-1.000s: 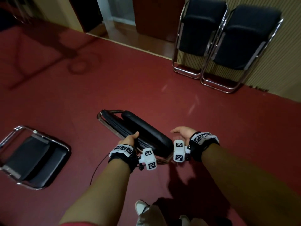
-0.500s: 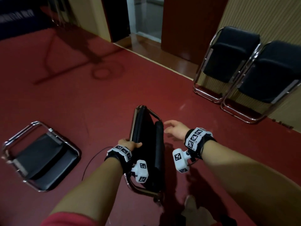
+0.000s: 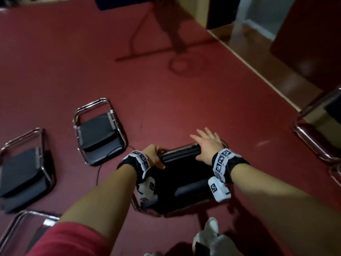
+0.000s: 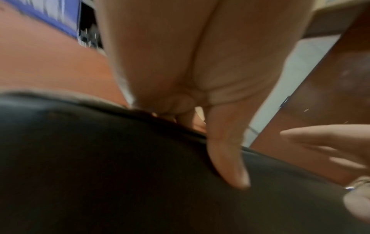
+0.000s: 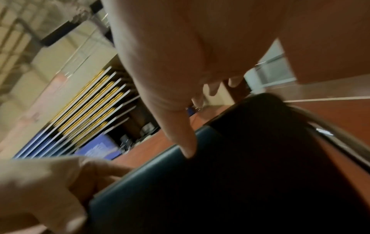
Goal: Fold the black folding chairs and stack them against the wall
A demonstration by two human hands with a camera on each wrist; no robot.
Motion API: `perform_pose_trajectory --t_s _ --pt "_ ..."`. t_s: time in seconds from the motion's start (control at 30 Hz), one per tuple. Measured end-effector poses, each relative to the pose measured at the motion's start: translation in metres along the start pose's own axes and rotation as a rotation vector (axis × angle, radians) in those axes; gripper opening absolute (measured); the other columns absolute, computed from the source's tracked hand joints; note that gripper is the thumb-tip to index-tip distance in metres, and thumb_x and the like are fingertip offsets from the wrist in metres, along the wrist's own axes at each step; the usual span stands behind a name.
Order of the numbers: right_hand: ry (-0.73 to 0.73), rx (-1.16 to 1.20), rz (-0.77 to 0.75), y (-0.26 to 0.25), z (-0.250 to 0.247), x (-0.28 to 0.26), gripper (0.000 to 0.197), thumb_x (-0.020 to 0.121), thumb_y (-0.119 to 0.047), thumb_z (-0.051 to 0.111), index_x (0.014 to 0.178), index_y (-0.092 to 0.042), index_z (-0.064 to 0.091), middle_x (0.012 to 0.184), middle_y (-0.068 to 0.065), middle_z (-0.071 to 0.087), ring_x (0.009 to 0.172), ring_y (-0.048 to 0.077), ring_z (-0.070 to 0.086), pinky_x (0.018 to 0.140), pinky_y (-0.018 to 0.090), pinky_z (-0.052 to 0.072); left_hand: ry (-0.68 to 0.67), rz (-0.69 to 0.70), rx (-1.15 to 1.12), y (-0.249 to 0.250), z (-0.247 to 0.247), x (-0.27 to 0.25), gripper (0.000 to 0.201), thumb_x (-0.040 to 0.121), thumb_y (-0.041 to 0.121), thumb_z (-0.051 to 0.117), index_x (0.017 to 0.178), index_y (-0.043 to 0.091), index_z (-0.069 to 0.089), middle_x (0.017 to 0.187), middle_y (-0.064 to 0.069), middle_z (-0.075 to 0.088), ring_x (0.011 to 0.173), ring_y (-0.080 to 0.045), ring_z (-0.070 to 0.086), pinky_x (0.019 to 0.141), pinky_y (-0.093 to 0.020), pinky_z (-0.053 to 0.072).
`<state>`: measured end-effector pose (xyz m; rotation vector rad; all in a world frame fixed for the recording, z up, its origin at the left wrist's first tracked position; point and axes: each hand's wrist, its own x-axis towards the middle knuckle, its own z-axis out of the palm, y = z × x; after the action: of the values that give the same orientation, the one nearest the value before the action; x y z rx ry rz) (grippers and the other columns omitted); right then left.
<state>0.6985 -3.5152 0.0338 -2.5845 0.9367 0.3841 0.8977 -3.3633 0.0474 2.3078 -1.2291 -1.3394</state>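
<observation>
L hand [image 3: 152, 157] gripped top edge of folded chair [image 3: 181, 183], held upright in front of person; R hand [image 3: 207, 145] lay flat on it, fingers spread. Two folded chairs [image 3: 100, 132] lay on floor, not yet stacked; one chair [image 3: 317, 126] leaned at wall [image 3: 321, 124].

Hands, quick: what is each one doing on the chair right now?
Left hand: grips the top edge of the folded chair, thumb over the pad.
Right hand: open, fingers straight, resting on the same edge.
</observation>
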Motion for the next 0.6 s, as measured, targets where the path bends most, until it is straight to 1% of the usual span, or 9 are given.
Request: perform_pose_trajectory --t_s 0.07,0.13,0.23,0.33,0.4,0.43,0.5,0.53,0.6 --pt "-0.127 -0.041 -0.017 0.007 -0.003 0.014 0.1 0.073 -0.047 0.079 0.153 -0.04 0.021 0.164 -0.006 0.009 0.151 0.027 0.0 0.121 0.054 0.0 -0.023 0.013 0.026 0.003 -0.003 0.002 0.077 0.068 -0.004 0.085 0.139 0.012 0.059 0.12 -0.003 0.071 0.11 -0.013 0.064 0.095 -0.024 0.049" --pt "-0.215 -0.055 -0.034 0.015 0.001 0.024 0.097 0.069 -0.059 0.077 0.15 -0.042 0.027 0.159 -0.004 0.027 0.147 0.029 0.018 0.12 0.054 0.007 -0.026 0.012 0.036 0.002 -0.004 0.007 0.077 0.068 -0.004 0.085 0.138 0.012 0.059 0.12 -0.002 0.07 0.11 -0.01 0.063 0.094 -0.023 0.049" --pt "-0.173 -0.059 -0.064 0.018 0.005 0.033 0.087 0.068 -0.067 0.072 0.144 -0.046 0.034 0.138 -0.007 0.049 0.131 0.026 0.04 0.113 0.047 0.023 0.018 -0.01 0.025 -0.002 -0.004 0.011 0.077 0.07 -0.004 0.083 0.14 0.013 0.057 0.123 0.001 0.068 0.109 -0.005 0.058 0.086 -0.012 0.041" --pt "-0.155 -0.033 -0.075 0.014 0.001 0.044 0.081 0.071 -0.066 0.071 0.142 -0.046 0.037 0.131 -0.008 0.052 0.124 0.024 0.043 0.108 0.044 0.028 0.123 -0.055 -0.038 -0.012 -0.005 0.012 0.075 0.071 0.001 0.085 0.14 0.014 0.058 0.128 0.0 0.067 0.115 -0.009 0.06 0.094 -0.018 0.044" --pt "-0.167 -0.022 -0.069 0.013 -0.002 0.049 0.08 0.072 -0.065 0.07 0.142 -0.045 0.037 0.13 -0.008 0.052 0.124 0.024 0.043 0.108 0.043 0.028 0.207 -0.102 -0.049 -0.021 -0.006 0.012 0.075 0.069 0.018 0.09 0.138 0.018 0.06 0.129 0.001 0.067 0.119 -0.015 0.062 0.102 -0.025 0.045" --pt "-0.168 -0.025 -0.063 0.011 -0.002 0.05 0.081 0.072 -0.065 0.071 0.142 -0.045 0.037 0.131 -0.008 0.052 0.124 0.023 0.043 0.108 0.043 0.028 0.244 -0.141 -0.042 -0.026 -0.007 0.01 0.077 0.067 0.032 0.092 0.136 0.022 0.061 0.129 0.003 0.067 0.119 -0.017 0.063 0.104 -0.028 0.046" --pt "-0.171 -0.002 -0.024 0.011 -0.003 0.053 0.083 0.07 -0.065 0.072 0.142 -0.043 0.039 0.132 -0.008 0.053 0.125 0.023 0.043 0.111 0.043 0.026 0.309 -0.218 -0.071 -0.044 -0.008 0.008 0.086 0.057 0.064 0.085 0.132 0.029 0.063 0.124 0.007 0.068 0.116 -0.018 0.064 0.106 -0.038 0.048" --pt "-0.171 0.015 0.0 0.012 -0.004 0.054 0.085 0.068 -0.065 0.074 0.142 -0.041 0.039 0.133 -0.008 0.053 0.126 0.023 0.043 0.112 0.044 0.025 0.358 -0.242 -0.135 -0.053 -0.007 0.007 0.093 0.05 0.075 0.08 0.129 0.028 0.065 0.121 0.005 0.069 0.114 -0.019 0.064 0.106 -0.04 0.048" --pt "-0.149 0.018 0.051 0.011 -0.004 0.057 0.09 0.064 -0.067 0.076 0.142 -0.037 0.041 0.136 -0.006 0.053 0.128 0.024 0.043 0.115 0.045 0.023 0.484 -0.273 -0.381 -0.078 -0.005 0.007 0.098 0.047 0.077 0.079 0.126 0.02 0.067 0.118 0.0 0.071 0.113 -0.02 0.065 0.102 -0.037 0.05"
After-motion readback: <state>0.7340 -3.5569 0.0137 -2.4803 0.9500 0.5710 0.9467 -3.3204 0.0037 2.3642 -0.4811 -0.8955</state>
